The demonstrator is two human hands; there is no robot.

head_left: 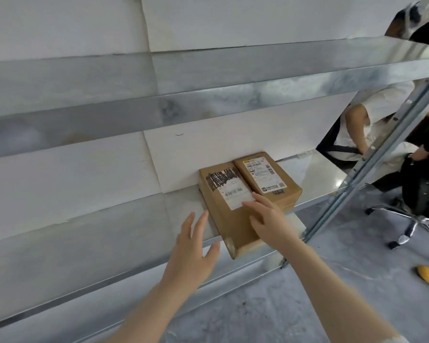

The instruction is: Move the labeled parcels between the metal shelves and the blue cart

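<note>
Two labeled parcels, the near box [229, 214] and far box [268, 179], lie touching on the shelf [109, 238]. Right hand [270, 221] rests flat on the near box, fingers spread; left hand [193, 246] hovers open just beside it. Neither box is gripped; the cart is out of view.

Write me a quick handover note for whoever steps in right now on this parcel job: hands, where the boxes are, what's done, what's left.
Left hand: open, empty, just left of the near box, not gripping.
Right hand: flat on top of the long box, fingers at its label; no real grasp.
Parcels: the long box and a smaller box lie side by side, touching, on the lower metal shelf; the long one overhangs the front edge.
Upper shelf: no parcels visible.
Blue cart: out of view.
Done: cannot tell.
Left: whichever way they go, neither box is lifted yet.
</note>
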